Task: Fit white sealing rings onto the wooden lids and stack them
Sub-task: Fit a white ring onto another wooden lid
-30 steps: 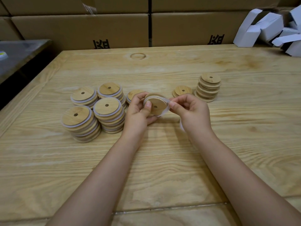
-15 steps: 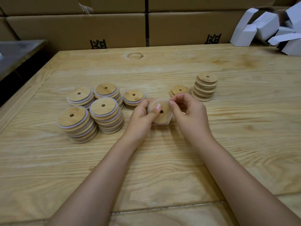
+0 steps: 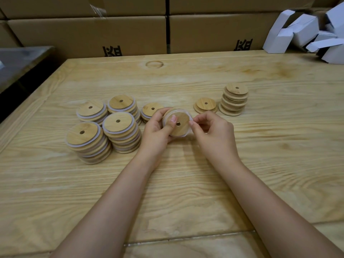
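Four stacks of ringed lids [image 3: 118, 125] cluster at the left of the surface [image 3: 186, 192], well in from its left edge. A shorter ringed stack [image 3: 151, 111] sits just beside the left hand [image 3: 158, 133]. That hand's grip is clamped on a wooden lid [image 3: 181, 128], thumb across its face. The right hand [image 3: 216, 133] has its grip pinched on the white ring [image 3: 190, 119] at the lid's right rim. Two bare lids [image 3: 205, 105] and a taller bare stack [image 3: 235, 100] stand further right, with broad surface beyond them and toward the near edge.
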